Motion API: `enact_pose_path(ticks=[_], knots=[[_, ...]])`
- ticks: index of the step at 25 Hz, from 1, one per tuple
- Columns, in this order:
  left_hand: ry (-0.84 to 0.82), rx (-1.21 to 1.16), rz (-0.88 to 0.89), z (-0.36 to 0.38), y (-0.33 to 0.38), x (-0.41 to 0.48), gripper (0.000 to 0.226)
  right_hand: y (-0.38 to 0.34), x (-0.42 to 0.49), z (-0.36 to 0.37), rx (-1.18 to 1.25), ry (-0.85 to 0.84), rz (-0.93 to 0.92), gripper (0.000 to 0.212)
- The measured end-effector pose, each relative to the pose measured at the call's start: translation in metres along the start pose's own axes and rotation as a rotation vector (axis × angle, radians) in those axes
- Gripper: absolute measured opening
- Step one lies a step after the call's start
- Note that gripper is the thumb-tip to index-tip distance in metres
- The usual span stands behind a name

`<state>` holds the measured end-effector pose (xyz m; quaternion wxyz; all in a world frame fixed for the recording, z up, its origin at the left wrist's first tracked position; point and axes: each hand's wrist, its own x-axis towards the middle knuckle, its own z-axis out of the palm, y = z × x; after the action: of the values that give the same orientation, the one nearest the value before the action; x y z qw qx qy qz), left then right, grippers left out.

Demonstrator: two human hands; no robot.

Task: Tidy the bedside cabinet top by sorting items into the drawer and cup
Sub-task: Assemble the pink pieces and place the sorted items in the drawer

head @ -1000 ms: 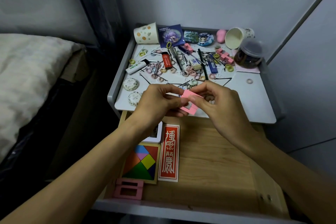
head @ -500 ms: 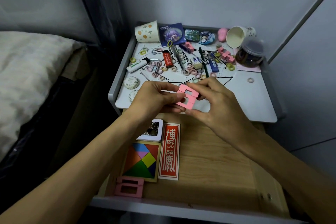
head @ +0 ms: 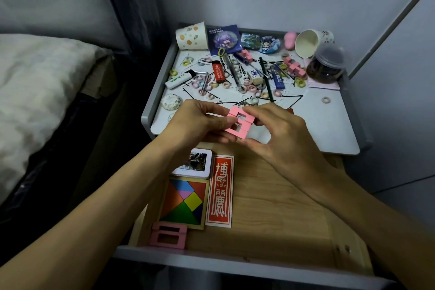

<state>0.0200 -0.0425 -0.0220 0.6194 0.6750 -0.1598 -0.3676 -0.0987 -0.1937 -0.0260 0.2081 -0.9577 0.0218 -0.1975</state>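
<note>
Both hands hold a pink block piece [head: 240,122] with two square holes above the front edge of the cabinet top [head: 329,125]. My left hand [head: 200,125] pinches its left side. My right hand [head: 277,132] pinches its right side and lower corner. Below them the wooden drawer [head: 282,207] stands pulled out, holding a tangram box [head: 184,202], a red card [head: 220,190], a small white tin [head: 193,162] and another pink block frame [head: 168,235]. A dotted paper cup [head: 191,36] stands at the back left.
The cabinet top is strewn with lighters [head: 217,72], hair ties, bobby pins, a pencil, badges and more pink blocks [head: 294,66]. A tipped cup [head: 308,42] and a lidded clear jar [head: 327,66] sit at the back right. A bed [head: 35,89] lies to the left.
The two hands turned the pink piece so that its face with the holes shows, and raised it slightly toward the cabinet top. The grip on both sides stays.
</note>
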Motion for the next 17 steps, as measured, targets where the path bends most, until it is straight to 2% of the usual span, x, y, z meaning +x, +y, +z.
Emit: enact_pose_path(ticks=[3, 6, 7, 9, 11, 12, 14, 17], knots=[[-0.019, 0.056, -0.044, -0.006, 0.002, -0.001, 0.019, -0.003, 0.000, 0.004, 0.019, 0.019, 0.000, 0.056], [-0.036, 0.182, -0.095, -0.017, 0.003, -0.007, 0.017, -0.006, -0.004, 0.013, 0.168, -0.037, 0.062, 0.057], [0.007, 0.304, -0.098, -0.024, 0.001, -0.010, 0.018, -0.004, -0.008, 0.020, 0.179, -0.076, 0.072, 0.056], [0.182, 0.756, -0.110, -0.044, -0.006, -0.012, 0.025, -0.004, -0.024, 0.039, 0.170, -0.218, 0.058, 0.058], [0.337, 1.217, -0.206, -0.065, -0.014, -0.015, 0.038, -0.009, -0.049, 0.069, 0.148, -0.419, -0.037, 0.059], [0.356, 1.354, -0.274, -0.071, -0.016, -0.017, 0.043, -0.012, -0.061, 0.085, 0.150, -0.514, -0.087, 0.055], [0.317, 1.434, -0.393, -0.076, -0.021, -0.019, 0.042, -0.018, -0.082, 0.110, 0.175, -0.649, -0.157, 0.042], [0.202, 1.406, -0.428, -0.069, -0.031, -0.012, 0.025, -0.016, -0.101, 0.128, 0.078, -0.712, -0.286, 0.030]])
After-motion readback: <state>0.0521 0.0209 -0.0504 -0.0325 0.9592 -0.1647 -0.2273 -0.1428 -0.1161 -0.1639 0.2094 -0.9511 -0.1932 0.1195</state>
